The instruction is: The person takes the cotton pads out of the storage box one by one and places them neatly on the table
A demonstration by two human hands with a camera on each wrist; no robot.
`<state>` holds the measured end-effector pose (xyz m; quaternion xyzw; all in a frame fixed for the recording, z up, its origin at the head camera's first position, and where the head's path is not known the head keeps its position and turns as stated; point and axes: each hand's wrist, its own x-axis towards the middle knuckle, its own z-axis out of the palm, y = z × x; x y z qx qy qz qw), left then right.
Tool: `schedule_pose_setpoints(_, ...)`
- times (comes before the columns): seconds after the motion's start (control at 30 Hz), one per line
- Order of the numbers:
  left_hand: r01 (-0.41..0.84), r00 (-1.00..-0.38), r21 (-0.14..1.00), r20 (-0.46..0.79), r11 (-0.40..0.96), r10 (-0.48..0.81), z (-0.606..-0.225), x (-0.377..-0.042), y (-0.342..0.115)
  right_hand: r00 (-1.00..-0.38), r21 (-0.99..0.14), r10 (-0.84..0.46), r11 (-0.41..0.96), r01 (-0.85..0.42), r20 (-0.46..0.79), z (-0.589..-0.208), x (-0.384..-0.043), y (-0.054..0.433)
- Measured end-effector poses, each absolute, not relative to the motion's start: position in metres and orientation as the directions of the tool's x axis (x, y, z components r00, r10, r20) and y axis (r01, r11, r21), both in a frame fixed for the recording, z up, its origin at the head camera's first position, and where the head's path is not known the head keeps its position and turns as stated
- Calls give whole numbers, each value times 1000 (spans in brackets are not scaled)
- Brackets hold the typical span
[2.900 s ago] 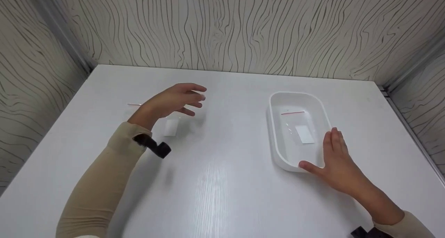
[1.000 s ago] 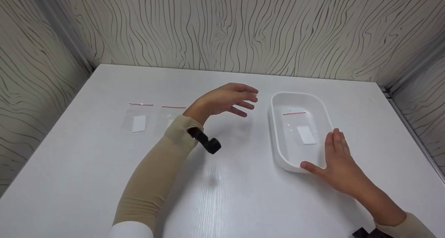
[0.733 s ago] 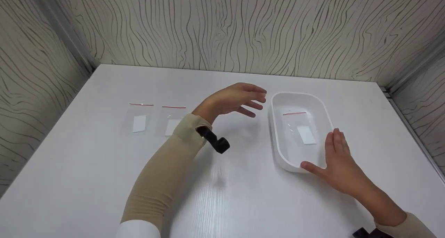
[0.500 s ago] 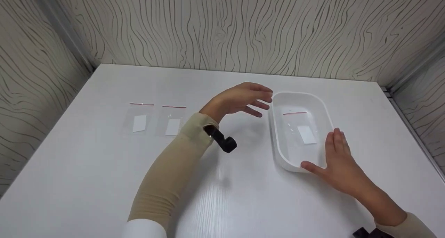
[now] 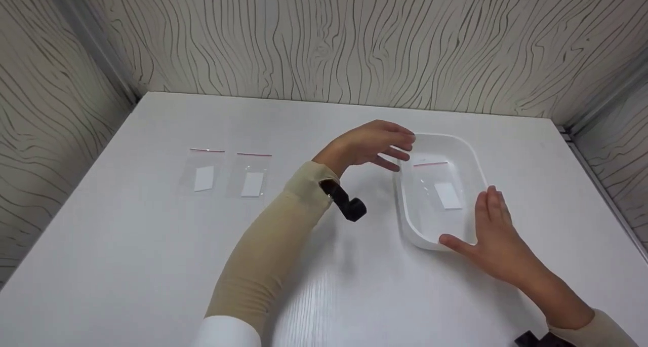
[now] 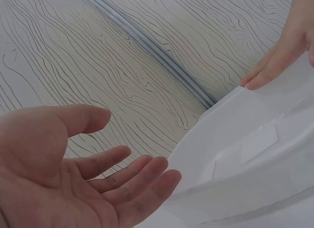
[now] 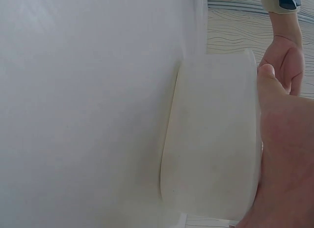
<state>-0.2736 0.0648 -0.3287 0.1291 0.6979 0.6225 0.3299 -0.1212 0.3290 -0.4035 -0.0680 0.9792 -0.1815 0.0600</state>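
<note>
On the right of the table stands a white, round-cornered plastic tub [image 5: 412,233]. Inside lies a clear zip bag [image 5: 448,195] with a red seal line and a white label. My left hand [image 5: 377,143] has its fingers apart and holds nothing; its fingertips overlap the tub's far left rim in the head view. The left wrist view shows that palm, with the tub [image 6: 255,134] just beyond. My right hand [image 5: 498,240] rests on the tub's near right corner, fingers straight along the right rim and thumb on the near rim.
Two more clear zip bags, one at the left [image 5: 204,177] and one beside it [image 5: 251,183], lie flat with red seals at the far end. A wood-patterned panel [image 5: 324,43] rises behind the white table [image 5: 126,245].
My left hand has moved right, from above the bags to the tub's left side, uncovering both bags on the table. The right hand and the tub have stayed in place.
</note>
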Motion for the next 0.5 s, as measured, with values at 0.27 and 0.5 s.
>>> schedule_pose_setpoints(0.27,-265,-753,946,-323,185,574,-327,-271,90,-983,-369,-169,920,-129,-76,-403,-121,331)
schedule_pose_setpoints(0.5,-304,-761,929,-370,212,533,-326,-269,111,-982,-369,-166,921,-122,-87,-403,-121,331)
